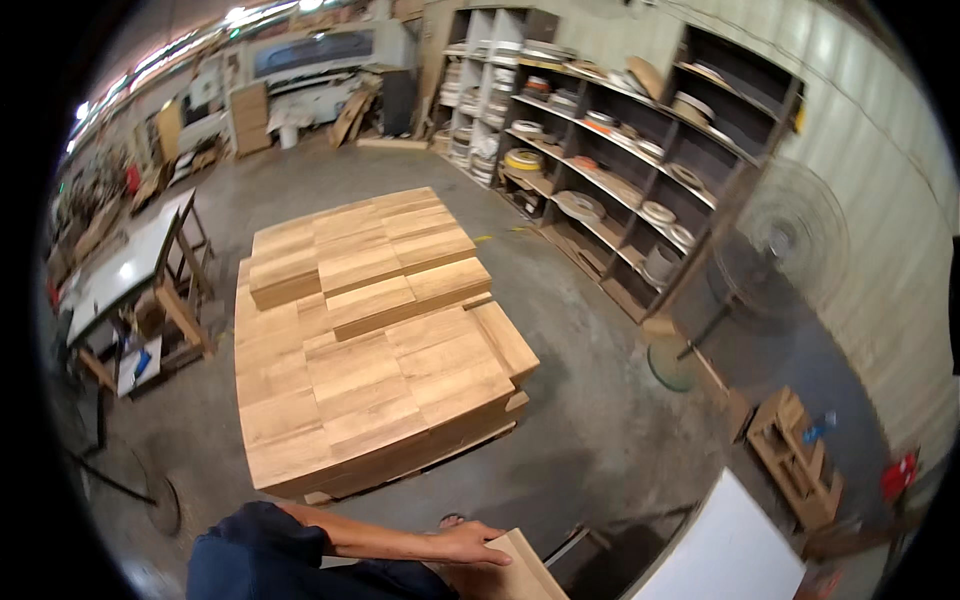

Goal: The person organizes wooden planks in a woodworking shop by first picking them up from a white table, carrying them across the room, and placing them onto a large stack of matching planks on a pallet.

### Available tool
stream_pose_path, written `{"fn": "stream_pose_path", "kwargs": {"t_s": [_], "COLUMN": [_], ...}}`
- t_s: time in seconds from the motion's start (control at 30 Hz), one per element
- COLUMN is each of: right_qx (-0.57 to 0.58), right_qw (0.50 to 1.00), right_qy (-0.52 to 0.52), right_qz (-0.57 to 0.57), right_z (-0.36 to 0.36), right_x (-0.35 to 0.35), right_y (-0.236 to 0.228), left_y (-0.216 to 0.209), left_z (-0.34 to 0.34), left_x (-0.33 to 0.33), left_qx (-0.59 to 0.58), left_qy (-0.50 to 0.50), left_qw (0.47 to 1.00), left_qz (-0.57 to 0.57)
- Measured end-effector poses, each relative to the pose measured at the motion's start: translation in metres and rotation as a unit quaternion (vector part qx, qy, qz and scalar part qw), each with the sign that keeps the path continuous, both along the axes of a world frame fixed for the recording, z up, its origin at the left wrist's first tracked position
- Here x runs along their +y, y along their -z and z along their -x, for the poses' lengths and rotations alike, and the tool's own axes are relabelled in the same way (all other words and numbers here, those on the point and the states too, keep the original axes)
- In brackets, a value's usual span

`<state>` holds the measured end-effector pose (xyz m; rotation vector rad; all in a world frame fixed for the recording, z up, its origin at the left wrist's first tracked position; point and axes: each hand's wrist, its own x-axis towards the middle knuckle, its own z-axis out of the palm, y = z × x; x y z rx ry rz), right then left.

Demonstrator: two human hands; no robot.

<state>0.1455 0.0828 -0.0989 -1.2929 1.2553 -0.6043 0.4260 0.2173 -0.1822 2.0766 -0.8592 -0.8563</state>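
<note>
hand (470, 545) w/ dark blue sleeve reached across bottom of view from lower left, forearm near level, palm down, fingers curled over top edge of a light tan rectangular wood board (515, 570) standing at bottom centre, just in front of person. couldn't tell for sure which hand it was; by the side it came in from, prob. left. other hand not in view. grip looked like a narrow clasp on the board's edge, thumb hidden.

to do this well, imo: keep fingers wrapped over the edge, not just resting, support the board low w/ 2nd hand, keep it upright & close to body, and mind the toes showing just beside it on the grey concrete floor (600, 420).

well apart, mid-floor, sat a big low stack of matching tan wood boards (360, 350) on a pallet. white flat panel (725, 545) lay near, to the right of the held board. tall dark shelf unit w/ rolls of edge tape (620, 170) stood at far right, round pedestal fan (785, 245) beside it. white-topped desk (125, 265) on wood legs at left.
</note>
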Motion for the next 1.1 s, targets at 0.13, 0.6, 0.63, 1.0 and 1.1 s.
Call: {"fn": "stream_pose_path", "kwargs": {"t_s": [0.13, 0.6, 0.63, 1.0, 1.1], "right_qx": [0.048, 0.201, 0.121, 0.031, 0.036], "right_qw": [0.997, 0.876, 0.879, 0.774, 0.759], "right_qy": [-0.049, -0.437, -0.457, -0.628, -0.646], "right_qz": [-0.039, -0.009, -0.064, -0.074, -0.072], "right_z": [-0.106, -0.472, -0.499, -0.850, -0.932], "right_x": [-0.042, -0.136, -0.144, -0.137, -0.120], "right_y": [-0.018, 0.020, 0.042, 0.147, 0.166], "left_y": [-0.019, -0.047, -0.042, 0.006, 0.046], "left_z": [-0.073, -0.249, -0.262, -0.471, -0.532], "left_x": [-0.003, 0.031, 0.032, 0.028, 0.041], "left_qx": [0.236, 0.305, 0.331, 0.192, 0.168], "left_qy": [-0.124, -0.525, -0.545, -0.731, -0.751], "left_qw": [0.962, 0.785, 0.752, 0.639, 0.628], "left_qz": [0.053, 0.119, 0.165, 0.144, 0.116]}}
